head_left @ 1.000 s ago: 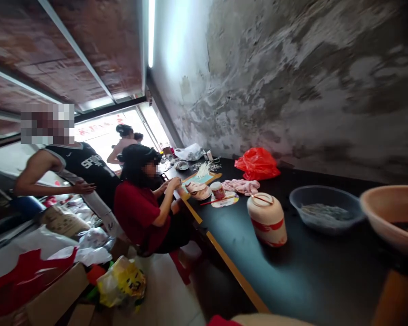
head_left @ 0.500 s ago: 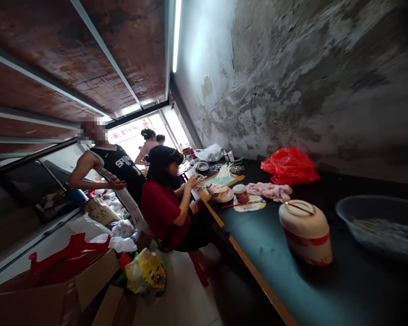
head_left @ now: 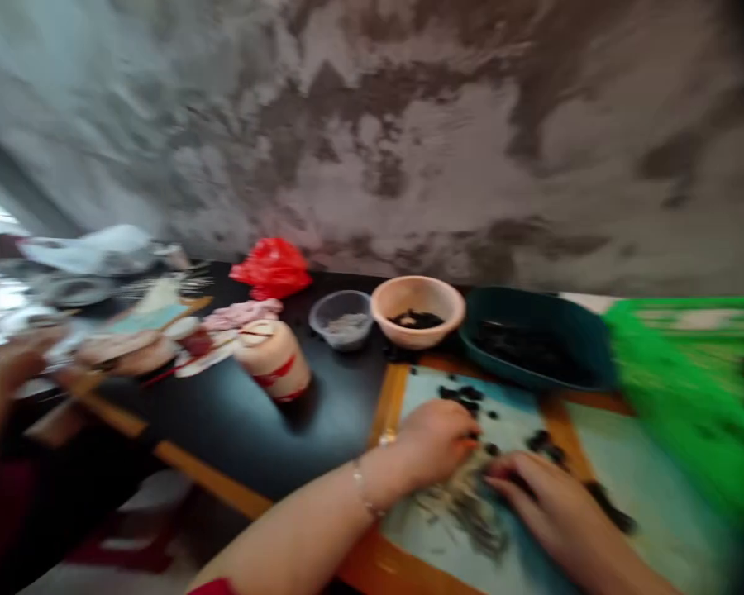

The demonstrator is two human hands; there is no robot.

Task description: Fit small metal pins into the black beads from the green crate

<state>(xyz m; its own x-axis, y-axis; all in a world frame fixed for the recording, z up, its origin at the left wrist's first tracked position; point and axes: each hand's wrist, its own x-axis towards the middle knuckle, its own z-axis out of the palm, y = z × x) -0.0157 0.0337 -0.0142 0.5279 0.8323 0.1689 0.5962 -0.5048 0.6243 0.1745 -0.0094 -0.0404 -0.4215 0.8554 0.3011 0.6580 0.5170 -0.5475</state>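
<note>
My left hand [head_left: 437, 438] is over a pale blue mat [head_left: 521, 570], its fingers curled inward. What its fingertips hold, if anything, is blurred. My right hand [head_left: 536, 492] faces it from the right, thumb and fingertips pressed together; I cannot make out anything between them. Below and between both hands lies a loose pile of thin pale strips [head_left: 465, 508]. Small black pieces [head_left: 465, 395] are scattered on the mat beyond my left hand, and more black pieces [head_left: 546, 446] sit just past my right hand.
Behind the mat stand a clear bowl [head_left: 342, 322], a pinkish bowl [head_left: 378, 318] and a dark green basin [head_left: 471, 330], with dark contents in the latter two. A green mesh bag [head_left: 675, 397] is at right. Leftward are a cream container [head_left: 279, 364], a red bag [head_left: 271, 266] and a person's arm [head_left: 12, 368].
My view has swung right and down, from the room and seated co-worker to the mat. Both my hands, out of view before, now appear. The cream container and red bag sit further left in view.
</note>
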